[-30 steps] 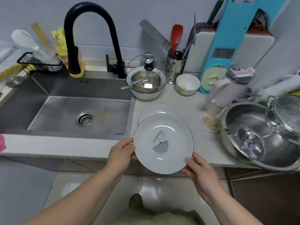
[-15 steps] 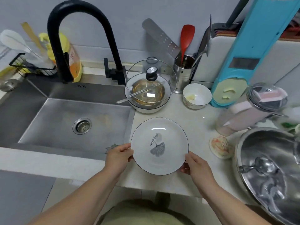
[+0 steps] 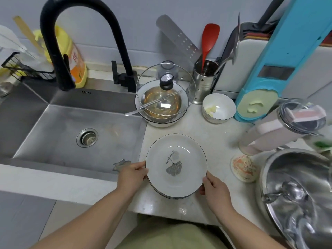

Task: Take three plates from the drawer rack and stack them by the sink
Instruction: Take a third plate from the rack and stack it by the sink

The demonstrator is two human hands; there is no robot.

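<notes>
plate (image 3: 176, 164) now lowered onto stack | btwn L grip (image 3: 132, 174) & R grip (image 3: 213, 190)

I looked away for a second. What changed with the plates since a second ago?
The white leaf-print plate went forward from over the counter edge and down onto the plate already beside the steel sink; rims of plates beneath show at its near edge. The left hand and right hand still hold its rim. The lidded bowl stayed put.

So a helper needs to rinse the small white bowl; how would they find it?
Start at the sink and move right along the counter, past the glass-lidded pot. The small white bowl sits below the steel utensil holder; it alone is uncovered, with pale scraps inside.
</notes>
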